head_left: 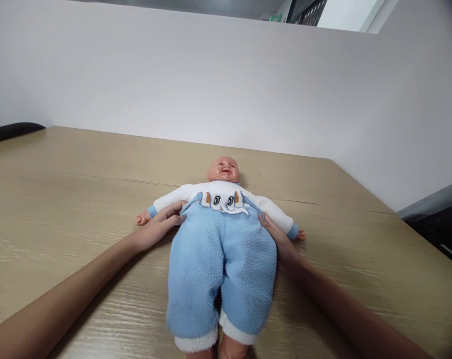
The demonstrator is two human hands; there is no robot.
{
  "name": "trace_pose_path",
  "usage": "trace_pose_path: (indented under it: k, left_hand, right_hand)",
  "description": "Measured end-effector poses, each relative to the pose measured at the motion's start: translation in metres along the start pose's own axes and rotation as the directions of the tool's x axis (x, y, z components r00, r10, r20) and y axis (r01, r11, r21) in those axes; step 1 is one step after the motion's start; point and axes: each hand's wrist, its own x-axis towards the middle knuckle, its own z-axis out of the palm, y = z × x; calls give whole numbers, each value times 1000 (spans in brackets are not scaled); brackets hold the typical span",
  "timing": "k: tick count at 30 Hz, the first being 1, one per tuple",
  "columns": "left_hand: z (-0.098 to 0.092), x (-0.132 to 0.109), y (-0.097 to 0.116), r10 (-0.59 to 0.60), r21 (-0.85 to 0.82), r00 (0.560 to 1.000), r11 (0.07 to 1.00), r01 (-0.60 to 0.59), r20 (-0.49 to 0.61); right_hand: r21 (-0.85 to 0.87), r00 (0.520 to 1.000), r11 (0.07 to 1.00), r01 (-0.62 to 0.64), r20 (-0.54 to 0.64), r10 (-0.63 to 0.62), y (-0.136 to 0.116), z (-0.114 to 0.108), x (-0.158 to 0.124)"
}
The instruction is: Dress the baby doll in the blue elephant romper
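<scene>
Now left hand [160,225] pinching doll [220,249] waistband; right hand [276,234] touching other side, grip seemingly hidden.

A doll [220,219] with a glossy, smooth plastic head lay in nubbly, matt blue fleece trousers [220,269] and a soft white fleece top [222,192], on a tabletop [80,179] of pale wood-grain laminate with a dull sheen, before a smooth matt white wall [211,75].
</scene>
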Motion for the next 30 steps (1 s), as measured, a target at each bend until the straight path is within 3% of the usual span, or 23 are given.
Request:
trace_pose_path:
  k: [3,9,13,19,24,30]
  left_hand:
    - [14,0,-4,-46,-86,991,996,35,-128]
    - [31,4,-16,-102,-233,965,971,44,-242]
    - [30,5,-17,-109,-282,970,958,45,-216]
    - [20,2,-10,-84,-304,990,952,47,-111]
    - [13,1,-15,51,-217,990,973,-79,-128]
    - [12,3,-20,20,-247,998,968,-34,-59]
  right_hand:
    - [24,999,1000,-14,50,13,4,1,1]
    - [10,995,1000,25,101,-26,3,3,0]
    - [-7,995,999,36,98,-35,2,4,0]
    - [-91,999,995,48,-7,-49,-3,7,-4]
    - [-159,991,979,131,42,-125,-4,7,-5]
    - [-209,981,960,186,94,-170,-6,8,-9]
